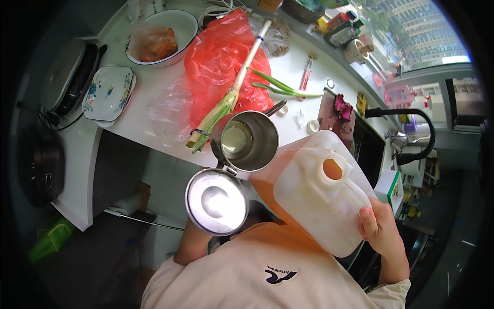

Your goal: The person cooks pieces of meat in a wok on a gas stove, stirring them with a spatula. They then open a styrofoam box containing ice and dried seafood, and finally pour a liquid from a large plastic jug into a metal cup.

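My right hand (376,224) grips the handle of a large translucent plastic jug (308,208) with its mouth uncapped and orange-tinted liquid inside. The jug is held against my body. Left of it is a metal pot (266,143) with a spout, its hinged lid (217,202) swung back towards me and some clear yellowish liquid at the bottom. My left hand is hidden behind the lid and pot; only the forearm shows below the lid. Beyond the pot, a long leek or large green onion (239,83) lies across a red plastic bag (216,54) on the white countertop.
An enamel basin (185,29) holds bagged food, beside stacked floral plates (108,94) at left. A cutting board (328,112) with a purple-red leaf (342,107) lies near the sink and its black faucet (418,112). Bottles and a mortar (356,52) line the windowsill.
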Demonstrator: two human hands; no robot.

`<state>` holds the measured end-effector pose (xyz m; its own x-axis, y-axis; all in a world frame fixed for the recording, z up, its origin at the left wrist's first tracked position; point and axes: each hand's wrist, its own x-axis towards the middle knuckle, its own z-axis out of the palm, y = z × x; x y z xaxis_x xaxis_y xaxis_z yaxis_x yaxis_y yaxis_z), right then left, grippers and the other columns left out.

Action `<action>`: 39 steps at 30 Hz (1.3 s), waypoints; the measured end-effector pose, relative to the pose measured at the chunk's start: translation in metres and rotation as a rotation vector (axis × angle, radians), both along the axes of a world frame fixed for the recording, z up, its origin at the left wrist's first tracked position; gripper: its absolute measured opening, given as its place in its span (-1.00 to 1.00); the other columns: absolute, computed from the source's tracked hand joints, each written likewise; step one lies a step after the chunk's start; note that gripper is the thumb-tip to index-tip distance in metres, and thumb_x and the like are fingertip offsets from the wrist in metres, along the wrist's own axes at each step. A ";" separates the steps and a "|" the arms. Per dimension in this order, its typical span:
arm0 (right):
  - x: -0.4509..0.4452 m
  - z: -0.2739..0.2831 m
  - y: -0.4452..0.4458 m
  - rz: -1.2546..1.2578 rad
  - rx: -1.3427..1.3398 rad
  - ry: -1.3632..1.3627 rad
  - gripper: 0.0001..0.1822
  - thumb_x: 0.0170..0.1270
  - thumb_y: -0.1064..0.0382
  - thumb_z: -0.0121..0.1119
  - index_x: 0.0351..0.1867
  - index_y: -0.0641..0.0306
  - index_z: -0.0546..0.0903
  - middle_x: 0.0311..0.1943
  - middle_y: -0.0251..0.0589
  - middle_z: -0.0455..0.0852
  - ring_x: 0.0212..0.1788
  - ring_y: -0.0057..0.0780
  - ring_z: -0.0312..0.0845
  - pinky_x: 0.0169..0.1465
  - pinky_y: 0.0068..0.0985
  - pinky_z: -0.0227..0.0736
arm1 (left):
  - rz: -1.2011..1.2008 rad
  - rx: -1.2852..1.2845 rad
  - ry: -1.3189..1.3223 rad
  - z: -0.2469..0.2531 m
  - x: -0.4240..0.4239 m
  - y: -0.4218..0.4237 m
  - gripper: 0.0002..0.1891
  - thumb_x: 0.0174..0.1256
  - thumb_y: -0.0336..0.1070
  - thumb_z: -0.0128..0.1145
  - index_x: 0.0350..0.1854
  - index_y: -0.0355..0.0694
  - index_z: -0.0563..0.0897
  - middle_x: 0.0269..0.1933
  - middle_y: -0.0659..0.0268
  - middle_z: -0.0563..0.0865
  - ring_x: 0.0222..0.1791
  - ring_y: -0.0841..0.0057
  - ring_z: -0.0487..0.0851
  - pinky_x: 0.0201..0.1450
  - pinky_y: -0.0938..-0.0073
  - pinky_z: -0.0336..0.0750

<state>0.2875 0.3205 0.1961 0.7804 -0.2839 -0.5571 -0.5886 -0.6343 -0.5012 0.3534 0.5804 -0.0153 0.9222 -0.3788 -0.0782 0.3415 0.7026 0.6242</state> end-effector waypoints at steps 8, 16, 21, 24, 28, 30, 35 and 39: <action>0.051 0.013 0.026 0.114 -0.086 0.096 -0.51 0.33 -0.06 -0.03 -0.35 0.48 0.53 -0.69 -0.32 0.40 -0.56 -0.61 0.25 -0.47 -0.57 0.26 | 0.221 0.873 -0.374 0.006 0.013 -0.006 -0.61 -0.15 -0.32 0.25 -0.18 -0.29 0.54 -0.24 0.13 0.60 -0.24 0.24 0.59 -0.18 0.34 0.48; 0.090 0.021 0.054 0.289 -0.154 0.144 -0.53 0.33 0.00 -0.02 -0.30 0.51 0.55 -0.64 -0.11 0.53 -0.58 -0.48 0.36 -0.41 -0.48 0.37 | 0.241 0.979 -0.538 0.028 0.034 0.013 -0.72 -0.07 -0.34 0.16 -0.25 -0.30 0.53 -0.29 0.13 0.54 -0.29 0.18 0.49 -0.22 0.23 0.40; 0.107 0.024 0.073 0.354 -0.193 0.178 -0.49 0.34 -0.05 -0.05 -0.33 0.51 0.55 -0.65 -0.09 0.53 -0.58 -0.46 0.38 -0.42 -0.47 0.38 | 0.289 1.053 -0.562 0.038 0.034 0.024 -0.74 -0.07 -0.32 0.17 -0.28 -0.26 0.52 -0.33 0.19 0.54 -0.29 0.21 0.49 -0.24 0.25 0.41; 0.115 0.025 0.082 0.367 -0.233 0.201 -0.46 0.33 -0.09 -0.07 -0.37 0.50 0.54 -0.66 -0.09 0.52 -0.59 -0.45 0.38 -0.42 -0.46 0.39 | 0.347 1.093 -0.563 0.039 0.031 0.026 -0.74 -0.08 -0.33 0.18 -0.28 -0.25 0.52 -0.34 0.20 0.54 -0.30 0.21 0.49 -0.26 0.27 0.40; 0.120 0.024 0.091 0.388 -0.264 0.193 -0.43 0.33 -0.11 -0.07 -0.40 0.50 0.54 -0.68 -0.10 0.51 -0.61 -0.43 0.40 -0.43 -0.45 0.40 | 0.405 1.092 -0.578 0.039 0.029 0.028 -0.73 -0.09 -0.36 0.19 -0.28 -0.26 0.50 -0.35 0.19 0.53 -0.32 0.20 0.47 -0.29 0.26 0.37; 0.124 0.023 0.096 0.416 -0.273 0.193 -0.43 0.32 -0.12 -0.07 -0.40 0.50 0.54 -0.68 -0.09 0.51 -0.61 -0.40 0.42 -0.43 -0.44 0.40 | 0.420 1.112 -0.539 0.037 0.029 0.029 -0.74 -0.08 -0.37 0.18 -0.28 -0.25 0.50 -0.35 0.19 0.53 -0.33 0.19 0.47 -0.30 0.24 0.36; 0.129 0.017 0.103 0.499 -0.279 0.157 -0.37 0.28 -0.24 -0.11 -0.40 0.43 0.54 -0.76 -0.39 0.37 -0.73 -0.66 0.34 -0.62 -0.62 0.28 | 0.505 1.085 -0.496 0.041 0.030 0.034 -0.78 -0.02 -0.40 0.13 -0.27 -0.25 0.50 -0.37 0.18 0.53 -0.35 0.16 0.47 -0.31 0.22 0.35; 0.137 0.015 0.113 0.534 -0.327 0.171 -0.37 0.28 -0.23 -0.10 -0.43 0.45 0.55 -0.74 -0.26 0.41 -0.69 -0.53 0.37 -0.56 -0.54 0.32 | 0.560 1.114 -0.511 0.034 0.028 0.036 -0.79 0.00 -0.40 0.11 -0.27 -0.26 0.50 -0.37 0.17 0.54 -0.37 0.14 0.47 -0.31 0.22 0.35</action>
